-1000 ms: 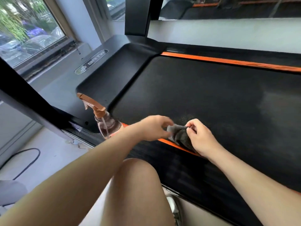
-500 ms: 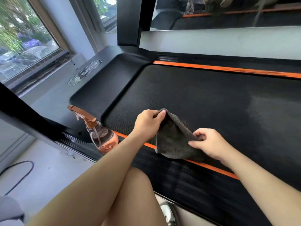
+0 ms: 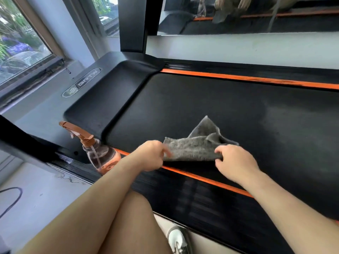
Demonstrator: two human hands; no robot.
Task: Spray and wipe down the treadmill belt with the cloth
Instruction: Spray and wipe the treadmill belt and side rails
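A grey cloth [image 3: 198,145] is stretched out over the near part of the black treadmill belt [image 3: 211,105]. My left hand [image 3: 152,155] pinches its left edge and my right hand [image 3: 234,162] pinches its right edge; the far corner of the cloth sticks up in a fold. A clear spray bottle [image 3: 99,154] with a copper-orange trigger head stands upright on the near side rail, just left of my left hand, held by neither hand.
Orange stripes [image 3: 207,179] run along both side rails of the belt. The dark motor cover [image 3: 110,96] lies at the left end, with a black upright post [image 3: 132,24] behind it. A window is at far left, and a black cable [image 3: 11,200] lies on the floor.
The cloth went from bunched between both hands to opened and spread flat across the belt edge. My hands moved apart, each keeping an edge. The view shifted slightly downward.
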